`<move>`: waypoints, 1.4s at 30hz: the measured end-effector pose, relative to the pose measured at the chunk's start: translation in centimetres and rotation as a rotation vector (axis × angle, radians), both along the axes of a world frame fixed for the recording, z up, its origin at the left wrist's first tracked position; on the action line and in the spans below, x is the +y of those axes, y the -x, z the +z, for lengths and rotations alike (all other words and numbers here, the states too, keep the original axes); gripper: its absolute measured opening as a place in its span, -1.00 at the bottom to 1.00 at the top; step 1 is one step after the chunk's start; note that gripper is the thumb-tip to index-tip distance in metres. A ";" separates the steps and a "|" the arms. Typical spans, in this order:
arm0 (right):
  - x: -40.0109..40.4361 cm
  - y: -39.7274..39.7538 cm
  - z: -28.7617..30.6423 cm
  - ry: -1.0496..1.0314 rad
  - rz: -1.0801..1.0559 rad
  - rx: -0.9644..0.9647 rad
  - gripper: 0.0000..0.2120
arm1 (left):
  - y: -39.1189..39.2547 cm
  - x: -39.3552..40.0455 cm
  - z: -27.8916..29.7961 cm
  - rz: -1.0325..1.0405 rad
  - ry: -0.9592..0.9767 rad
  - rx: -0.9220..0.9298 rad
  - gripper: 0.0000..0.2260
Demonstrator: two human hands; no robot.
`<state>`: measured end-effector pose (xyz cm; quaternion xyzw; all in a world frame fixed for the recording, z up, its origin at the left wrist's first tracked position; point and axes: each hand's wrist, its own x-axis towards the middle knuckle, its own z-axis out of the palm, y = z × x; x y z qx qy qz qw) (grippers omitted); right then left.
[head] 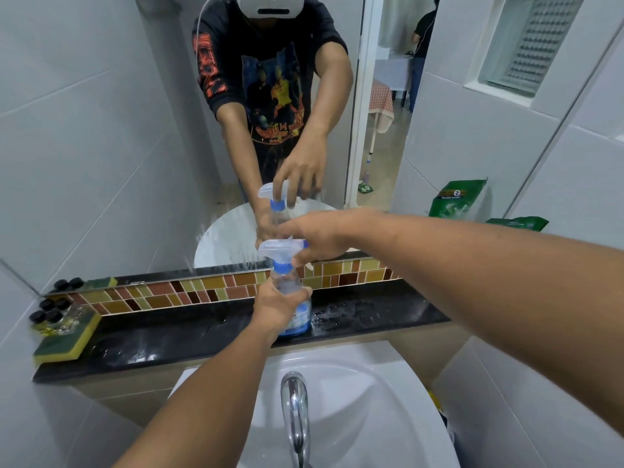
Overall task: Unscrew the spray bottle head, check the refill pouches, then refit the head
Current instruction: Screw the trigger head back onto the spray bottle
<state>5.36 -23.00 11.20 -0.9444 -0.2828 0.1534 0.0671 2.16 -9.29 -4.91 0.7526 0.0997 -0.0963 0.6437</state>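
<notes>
**Both hands on the bottle at the ledge**

The pouch [516,223] at right is mostly hidden behind the right forearm; only a green corner shows, with its reflection in the mirror [101,130] above. The bottle [293,298] stands upright on the wet black ledge [371,312], its label partly covered. The left hand [280,304] wraps its clear body. The right hand [317,241] pinches the white head [278,248] above the blue collar.
</notes>
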 end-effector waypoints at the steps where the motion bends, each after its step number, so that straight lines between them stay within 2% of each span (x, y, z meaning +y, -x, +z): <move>1: -0.4 0.0 0.0 -0.021 0.008 0.021 -0.51 | 0.0 0.0 0.0 0.005 0.000 -0.002 -0.61; 8: -1.0 0.6 -1.2 -0.148 -0.053 0.084 -0.68 | -0.2 -0.1 -0.2 -0.004 -0.017 0.000 -0.64; 22: -0.4 -0.5 -0.5 -0.049 0.044 0.047 -0.55 | -0.6 1.0 -0.6 -0.118 -0.027 -0.007 -0.72; 35: 0.2 1.1 -1.8 -0.191 -0.061 0.051 -0.63 | -0.9 0.6 -0.9 -0.079 -0.017 -0.022 -0.70; 42: 0.4 1.7 -2.3 -0.222 -0.118 0.019 -0.57 | -0.9 0.5 -0.9 -0.077 -0.019 -0.023 -0.68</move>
